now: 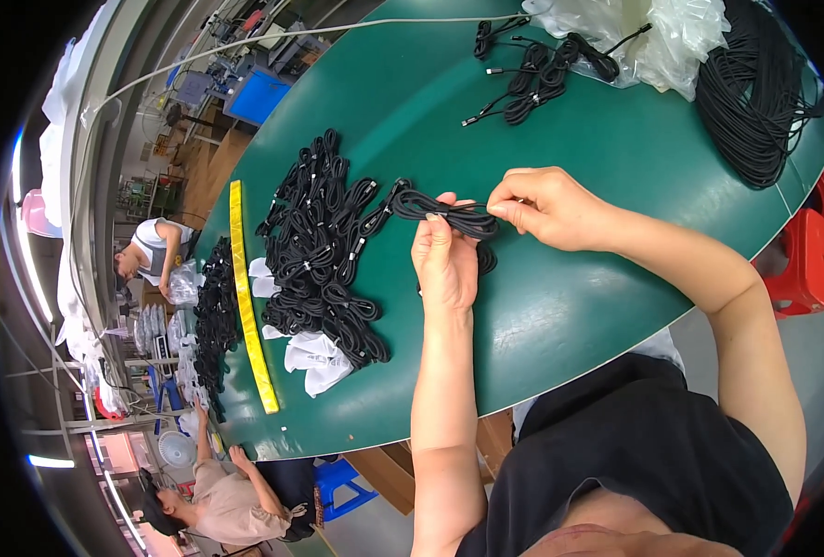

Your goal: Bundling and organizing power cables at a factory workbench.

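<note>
Both hands are gripping one coiled black cable (449,213) above the green tabletop (570,306): the left hand (444,265) is clutching the coil while the right hand (542,206) is pinching its end. Finished bundles (324,246) are piling up left; loose cable (755,88) is waiting far right.

Your left hand (446,265) and right hand (546,209) grip a coiled cable (449,213): matt black rubbery jacket. Table (570,306): smooth green mat, slight sheen. Cable pile (324,241): same matt black, w/ white paper slips. Bags (653,37): clear glossy plastic. Yellow strip (247,297): shiny. Stool (806,260): red plastic.
</note>
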Available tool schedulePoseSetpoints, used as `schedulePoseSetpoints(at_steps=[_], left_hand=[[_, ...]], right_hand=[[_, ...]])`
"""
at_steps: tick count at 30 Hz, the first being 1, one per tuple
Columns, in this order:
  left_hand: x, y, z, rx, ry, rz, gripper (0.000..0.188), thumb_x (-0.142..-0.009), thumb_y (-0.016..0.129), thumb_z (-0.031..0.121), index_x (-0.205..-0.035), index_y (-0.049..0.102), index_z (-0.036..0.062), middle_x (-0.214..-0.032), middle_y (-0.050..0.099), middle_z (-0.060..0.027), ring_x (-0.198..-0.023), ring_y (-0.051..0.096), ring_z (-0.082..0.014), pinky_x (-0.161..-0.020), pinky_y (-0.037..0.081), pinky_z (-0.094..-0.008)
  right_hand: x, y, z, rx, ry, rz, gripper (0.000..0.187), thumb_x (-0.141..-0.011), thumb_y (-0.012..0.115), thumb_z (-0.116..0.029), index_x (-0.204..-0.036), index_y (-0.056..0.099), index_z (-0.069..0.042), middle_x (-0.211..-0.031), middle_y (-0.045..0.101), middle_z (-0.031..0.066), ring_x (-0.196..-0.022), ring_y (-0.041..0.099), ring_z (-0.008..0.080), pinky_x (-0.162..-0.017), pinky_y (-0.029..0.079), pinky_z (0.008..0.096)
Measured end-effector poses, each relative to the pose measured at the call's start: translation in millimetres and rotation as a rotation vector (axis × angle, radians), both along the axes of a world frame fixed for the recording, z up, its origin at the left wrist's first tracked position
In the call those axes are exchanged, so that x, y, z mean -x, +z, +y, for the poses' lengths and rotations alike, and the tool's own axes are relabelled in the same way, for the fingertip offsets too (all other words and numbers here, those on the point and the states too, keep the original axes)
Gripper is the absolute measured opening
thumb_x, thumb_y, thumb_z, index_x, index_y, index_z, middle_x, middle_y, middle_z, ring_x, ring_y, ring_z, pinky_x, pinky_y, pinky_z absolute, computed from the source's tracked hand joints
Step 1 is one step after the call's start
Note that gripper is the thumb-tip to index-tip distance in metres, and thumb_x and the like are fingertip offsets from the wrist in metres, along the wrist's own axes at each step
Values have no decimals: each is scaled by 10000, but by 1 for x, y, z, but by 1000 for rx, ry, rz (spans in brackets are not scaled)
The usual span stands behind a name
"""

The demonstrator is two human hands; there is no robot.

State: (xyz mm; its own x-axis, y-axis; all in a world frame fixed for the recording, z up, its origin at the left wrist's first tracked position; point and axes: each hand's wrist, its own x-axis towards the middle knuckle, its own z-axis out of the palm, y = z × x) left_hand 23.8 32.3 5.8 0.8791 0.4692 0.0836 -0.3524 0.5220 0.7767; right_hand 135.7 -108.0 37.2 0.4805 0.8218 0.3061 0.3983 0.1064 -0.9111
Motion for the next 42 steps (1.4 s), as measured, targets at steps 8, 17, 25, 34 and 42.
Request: schedulePoseSetpoints(at_steps=[8, 17, 25, 34, 42], left_hand=[[-2, -2, -9, -32, -20, 18, 284, -885, 552, 232, -1059, 526, 9, -1002, 591, -100, -942, 551, -188, -875, 419, -335], [2, 6, -6, -471, -44, 357, 205, -819, 634, 87, -1003, 581, 12, -772, 589, -8, -649, 525, -74, -578, 421, -188], [7, 22, 0, -686, -22, 504, 254, -755, 680, 45, -999, 612, 32, -712, 570, 14, -524, 475, -29, -430, 380, -171], [3, 18, -11, -785, -155, 509, 195, -754, 649, 51, -938, 612, 2, -785, 607, -1, -724, 549, -65, -655, 456, -213], [8, 15, 7, -489, -61, 356, 197, -874, 543, 172, -909, 637, 3, -597, 531, 11, -447, 402, -37, -410, 302, -186]], right_hand=[[1, -6, 0, -94, -31, -276, 98, -803, 624, -114, -850, 639, -30, -769, 546, 81, -638, 550, 198, -558, 443, 307], [-19, 18, -8, -256, -288, -815, 273, -736, 621, -117, -1006, 602, -86, -1023, 551, 71, -971, 526, 241, -889, 381, 404], [-27, 11, -9, -20, -24, -926, 158, -732, 634, -154, -858, 597, -65, -793, 501, 72, -785, 536, 236, -816, 409, 413], [-8, -6, -5, 22, 117, -891, 152, -658, 634, -39, -793, 563, -45, -751, 482, 76, -717, 536, 244, -545, 451, 367], [-18, 14, -6, -46, 26, -842, 152, -653, 645, -14, -772, 553, -39, -759, 504, 87, -728, 525, 265, -572, 455, 357]])
